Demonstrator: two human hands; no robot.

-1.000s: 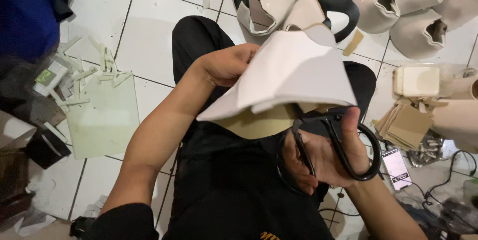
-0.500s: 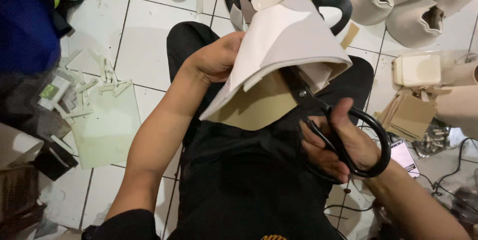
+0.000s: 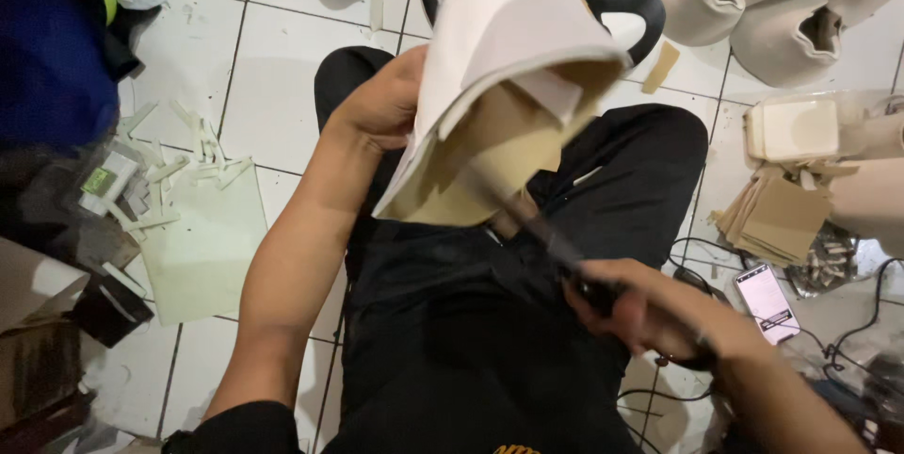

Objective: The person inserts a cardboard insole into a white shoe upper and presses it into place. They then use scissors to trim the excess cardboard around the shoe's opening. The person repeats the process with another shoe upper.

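As the left hand grips a folded sheet, the right hand clenches scissors — mid-cut, apparently — needing steady blade alignment next.

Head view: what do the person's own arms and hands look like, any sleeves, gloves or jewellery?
Both hands are bare, no gloves. The left hand and its forearm are uncovered up to a black short sleeve near the shoulder. The right hand is motion-blurred; its forearm is bare too. No watch, ring or bracelet shows on either, though the blur could hide something small.
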